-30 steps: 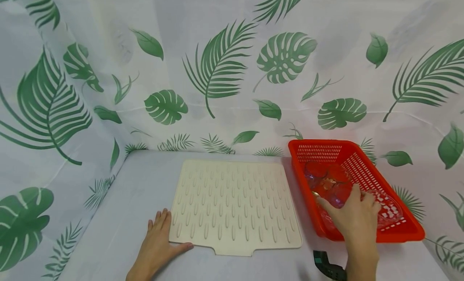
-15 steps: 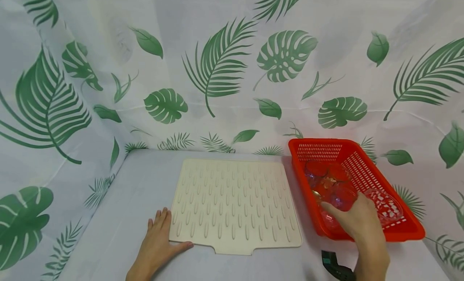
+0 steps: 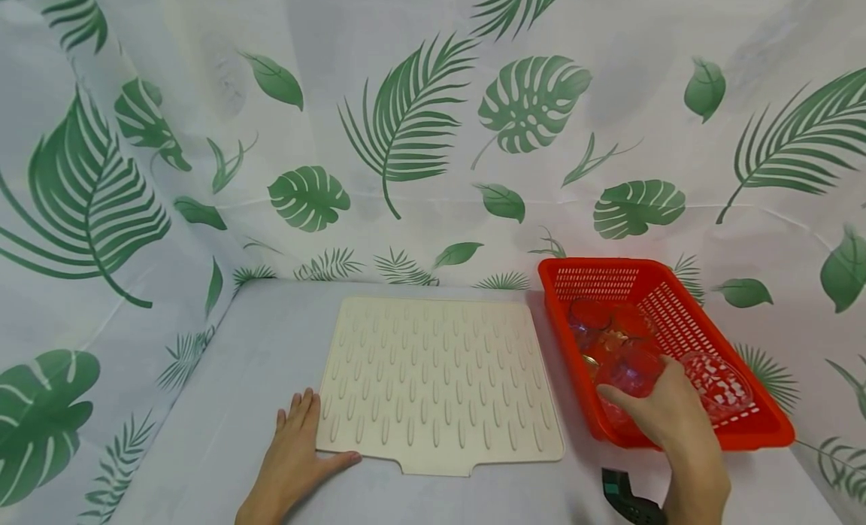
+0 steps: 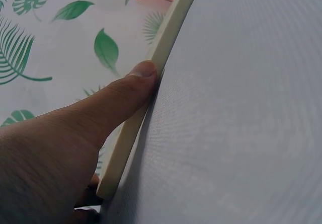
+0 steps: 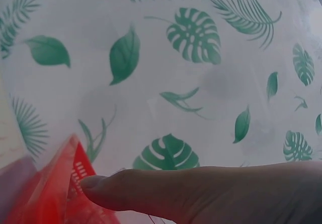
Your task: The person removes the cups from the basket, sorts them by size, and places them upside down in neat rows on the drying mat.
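My left hand (image 3: 287, 453) lies at the near left corner of a cream ridged drying mat (image 3: 440, 374). Its fingers are straight along the left edge, and the thumb (image 4: 143, 70) touches the front edge in the left wrist view. Inside a red plastic basket (image 3: 754, 438), my right hand (image 3: 666, 405) grips a clear, rounded glass (image 3: 632, 368) between thumb and fingers. Its far fingertips are hidden. More clear glassware (image 3: 588, 314) stands behind in the basket, and a clear patterned dish (image 3: 717, 378) lies on the right side of it.
The drying mat lies flat on a grey-white table (image 3: 271, 344), its tab pointing to the near side. A leaf-printed cloth (image 3: 419, 134) hangs behind and at the left. The basket's raised wall (image 3: 575, 382) stands close to the mat's right edge.
My right hand has shifted right and nearer in the basket and come round the glass, which tips slightly left. The left hand and the mat have stayed put.
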`<act>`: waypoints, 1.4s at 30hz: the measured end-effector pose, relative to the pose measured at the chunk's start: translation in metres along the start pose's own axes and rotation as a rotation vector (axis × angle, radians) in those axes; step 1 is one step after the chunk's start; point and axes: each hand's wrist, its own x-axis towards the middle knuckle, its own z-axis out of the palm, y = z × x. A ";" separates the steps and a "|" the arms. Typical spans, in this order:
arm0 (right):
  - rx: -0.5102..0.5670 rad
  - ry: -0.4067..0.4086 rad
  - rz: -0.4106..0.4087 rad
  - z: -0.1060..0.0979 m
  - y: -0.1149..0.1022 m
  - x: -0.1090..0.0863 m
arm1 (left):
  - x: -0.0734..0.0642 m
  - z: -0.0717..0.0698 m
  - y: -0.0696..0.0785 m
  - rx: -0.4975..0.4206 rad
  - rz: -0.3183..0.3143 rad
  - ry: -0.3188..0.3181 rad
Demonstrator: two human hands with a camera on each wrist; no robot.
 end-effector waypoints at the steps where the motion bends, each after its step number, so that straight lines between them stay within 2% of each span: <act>1: 0.002 0.006 0.001 0.000 -0.001 0.000 | 0.000 0.000 0.000 0.001 -0.002 -0.004; 10: 0.010 0.070 0.033 0.001 -0.012 -0.005 | 0.000 -0.002 0.002 -0.001 -0.007 -0.012; 16: 0.040 0.165 0.026 -0.004 -0.021 -0.015 | 0.002 -0.003 0.002 0.001 -0.017 -0.023; 23: 0.135 0.330 -0.026 -0.008 -0.030 -0.029 | 0.003 -0.006 0.000 0.007 0.007 -0.003; 31: 0.243 0.413 -0.007 -0.010 -0.036 -0.039 | 0.003 -0.009 0.002 -0.001 0.025 -0.009; 42: 0.376 0.518 -0.120 0.002 -0.051 -0.053 | 0.006 -0.028 0.009 0.038 0.037 -0.077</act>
